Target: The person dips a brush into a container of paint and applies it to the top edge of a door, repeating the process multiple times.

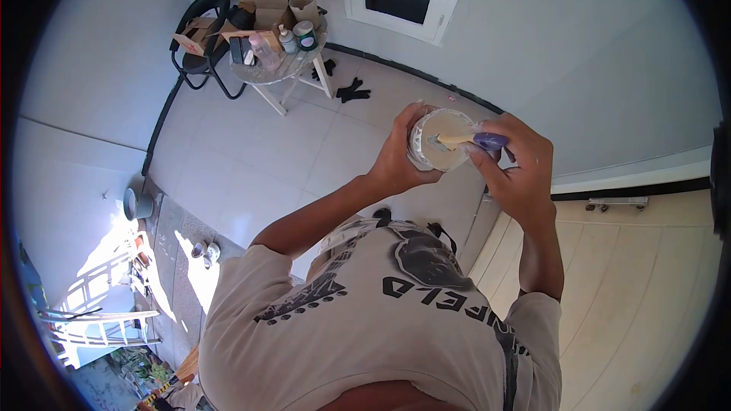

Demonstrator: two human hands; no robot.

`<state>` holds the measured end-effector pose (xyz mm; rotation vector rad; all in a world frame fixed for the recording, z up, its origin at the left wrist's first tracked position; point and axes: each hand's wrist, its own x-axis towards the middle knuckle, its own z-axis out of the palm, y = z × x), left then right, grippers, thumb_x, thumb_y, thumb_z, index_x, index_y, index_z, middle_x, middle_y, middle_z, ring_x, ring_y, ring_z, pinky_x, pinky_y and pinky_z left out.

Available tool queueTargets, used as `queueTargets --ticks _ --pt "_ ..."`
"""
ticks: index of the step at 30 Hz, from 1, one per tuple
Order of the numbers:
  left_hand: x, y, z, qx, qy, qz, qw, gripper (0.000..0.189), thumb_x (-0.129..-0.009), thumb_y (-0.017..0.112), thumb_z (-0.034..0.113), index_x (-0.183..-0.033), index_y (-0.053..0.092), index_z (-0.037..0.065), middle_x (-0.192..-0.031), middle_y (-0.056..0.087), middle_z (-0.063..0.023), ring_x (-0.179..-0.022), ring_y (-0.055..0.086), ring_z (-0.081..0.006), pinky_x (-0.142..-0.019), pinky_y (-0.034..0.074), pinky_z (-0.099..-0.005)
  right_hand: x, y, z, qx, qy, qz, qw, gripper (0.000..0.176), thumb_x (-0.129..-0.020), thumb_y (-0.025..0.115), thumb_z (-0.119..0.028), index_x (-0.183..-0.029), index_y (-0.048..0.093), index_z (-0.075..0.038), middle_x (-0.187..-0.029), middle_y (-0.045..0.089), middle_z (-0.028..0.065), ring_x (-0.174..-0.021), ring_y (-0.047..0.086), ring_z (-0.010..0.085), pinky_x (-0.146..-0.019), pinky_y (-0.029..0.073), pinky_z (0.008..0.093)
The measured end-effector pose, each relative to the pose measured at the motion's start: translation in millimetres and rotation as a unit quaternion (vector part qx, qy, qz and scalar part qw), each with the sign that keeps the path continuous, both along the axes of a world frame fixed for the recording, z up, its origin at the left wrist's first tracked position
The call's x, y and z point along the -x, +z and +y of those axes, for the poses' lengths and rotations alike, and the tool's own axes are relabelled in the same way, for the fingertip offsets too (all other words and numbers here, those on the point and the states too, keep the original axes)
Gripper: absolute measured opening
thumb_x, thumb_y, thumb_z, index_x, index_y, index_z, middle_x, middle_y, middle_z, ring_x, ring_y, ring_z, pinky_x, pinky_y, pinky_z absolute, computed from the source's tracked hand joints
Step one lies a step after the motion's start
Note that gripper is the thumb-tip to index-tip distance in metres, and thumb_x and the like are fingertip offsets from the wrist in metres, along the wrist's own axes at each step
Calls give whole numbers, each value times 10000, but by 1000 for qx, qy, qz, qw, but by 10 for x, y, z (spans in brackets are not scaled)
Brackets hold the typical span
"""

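A clear, round container (418,144) with a pale cream substance inside is held up in front of the chest. My left hand (401,148) wraps round its left side and underside. In my right hand (518,164) is a small tool with a purple handle (491,141) and a pale yellowish shaft (457,138). The tool's far end rests in the cream substance. Whitish smears show on my right fingers and on the handle.
A round table (285,68) at the upper left holds cardboard boxes (270,4), bottles and cans. Beside it stands a black chair (196,61). Black gloves (354,91) lie on the tiled floor. A grey bucket (138,204) is at the left, and a pale door (609,281) at the right.
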<state>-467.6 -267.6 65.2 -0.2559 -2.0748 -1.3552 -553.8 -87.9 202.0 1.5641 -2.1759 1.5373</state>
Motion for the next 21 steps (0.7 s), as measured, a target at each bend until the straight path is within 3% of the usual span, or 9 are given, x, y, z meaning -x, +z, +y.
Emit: queueTargets --ticks 8,16,18,21 --pt "-29 -30 4 12 9 28 1000 1195 -589 887 15 -1491 107 84 -1389 440 -238 -1289 493 -371 -1078 416 -457 -90 31 -48 45 -25 20 998 205 -800 793 -94 -944 668 -18 -759 630 80 -578 570 142 -497 432 253" --pt "-19 11 56 16 -1 27 1000 1218 -586 884 -2 -1496 79 89 -1414 418 -257 -1297 484 -369 -1070 418 -467 -103 -103 -43 -55 -39 73 995 188 -788 782 -146 -914 674 -56 -787 665 62 -598 626 241 -534 466 315" --pt "-17 15 56 60 29 36 997 1267 -575 917 78 -1505 56 102 -1418 415 -234 -1284 494 -351 -1064 422 -468 -99 -128 -26 -59 -45 84 994 183 -789 780 -150 -910 674 -62 -789 665 58 -607 631 242 -538 467 319" --pt "22 16 58 50 8 55 997 1254 -581 917 81 -1503 65 96 -1421 419 -234 -1286 493 -349 -1063 426 -464 -118 -168 -11 -66 -51 100 992 177 -790 776 -153 -906 673 -69 -794 667 52 -618 634 247 -549 473 326"
